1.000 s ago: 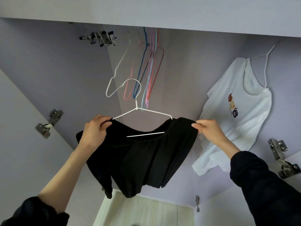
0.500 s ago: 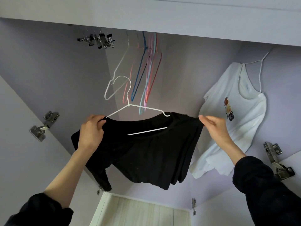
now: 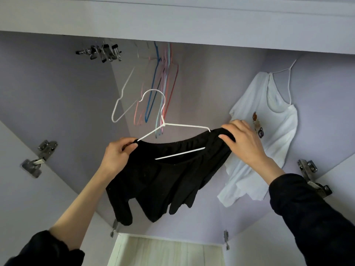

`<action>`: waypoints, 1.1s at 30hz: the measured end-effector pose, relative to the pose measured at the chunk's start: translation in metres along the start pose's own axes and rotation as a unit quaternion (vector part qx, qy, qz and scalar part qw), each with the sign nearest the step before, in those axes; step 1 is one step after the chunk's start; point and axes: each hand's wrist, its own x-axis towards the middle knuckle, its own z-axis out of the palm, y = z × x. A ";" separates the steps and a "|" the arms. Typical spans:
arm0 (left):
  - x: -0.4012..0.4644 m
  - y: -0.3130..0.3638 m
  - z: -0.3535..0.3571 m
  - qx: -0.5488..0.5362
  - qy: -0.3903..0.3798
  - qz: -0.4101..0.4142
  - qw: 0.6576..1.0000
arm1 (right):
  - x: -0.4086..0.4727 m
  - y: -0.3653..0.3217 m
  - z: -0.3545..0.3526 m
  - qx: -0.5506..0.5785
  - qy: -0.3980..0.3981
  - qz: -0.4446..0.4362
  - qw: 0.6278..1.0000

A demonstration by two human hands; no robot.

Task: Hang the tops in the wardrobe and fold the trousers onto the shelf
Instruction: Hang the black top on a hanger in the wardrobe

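A black top hangs on a white wire hanger that I hold up inside the open wardrobe. My left hand pinches the top's left shoulder together with the hanger's left arm. My right hand grips the bunched right shoulder over the hanger's right end. The hanger's hook points up toward the rail area and is free of it. A white top with a small print hangs at the right on its own white hanger.
Several empty coloured wire hangers and a white one hang at the upper middle. A cluster of metal clip hangers hangs at upper left. Door hinges flank the opening. A pale shelf lies below.
My right hand has moved up over the right shoulder of the black top and bunched it. The hanger and top sit slightly lower and more central in view.
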 end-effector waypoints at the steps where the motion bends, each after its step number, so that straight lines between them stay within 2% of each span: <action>1: -0.001 0.002 0.005 -0.014 -0.015 -0.002 1.000 | -0.004 -0.002 -0.001 0.002 -0.002 -0.004 1.000; 7: -0.006 0.007 0.035 -0.048 -0.084 -0.018 0.995 | -0.036 0.007 -0.010 -0.003 -0.039 0.005 0.999; 12: -0.004 0.022 0.058 -0.042 -0.133 0.019 0.990 | -0.056 0.010 -0.026 0.023 -0.107 0.048 0.993; 17: 0.000 0.036 0.076 -0.037 -0.162 0.044 0.985 | -0.063 0.013 -0.042 0.089 -0.095 0.113 0.985; 19: 0.002 0.036 0.078 -0.034 -0.179 0.044 0.982 | -0.058 0.008 -0.049 0.148 -0.135 0.144 0.969; 21: 0.003 0.043 0.084 -0.026 -0.214 0.057 0.975 | -0.049 0.000 -0.061 0.231 -0.221 0.203 0.926; 23: 0.003 0.051 0.093 -0.019 -0.240 0.078 0.967 | -0.040 -0.007 -0.069 0.334 -0.306 0.257 0.853; 25: 0.002 0.059 0.102 0.002 -0.242 0.099 0.965 | -0.036 -0.007 -0.075 0.413 -0.355 0.303 0.782; 30: -0.003 0.079 0.118 0.068 -0.163 0.156 0.972 | -0.045 0.011 -0.087 0.521 -0.346 0.388 0.676; 33: -0.003 0.096 0.116 0.095 -0.130 0.222 0.962 | -0.046 0.019 -0.089 0.589 -0.316 0.417 0.616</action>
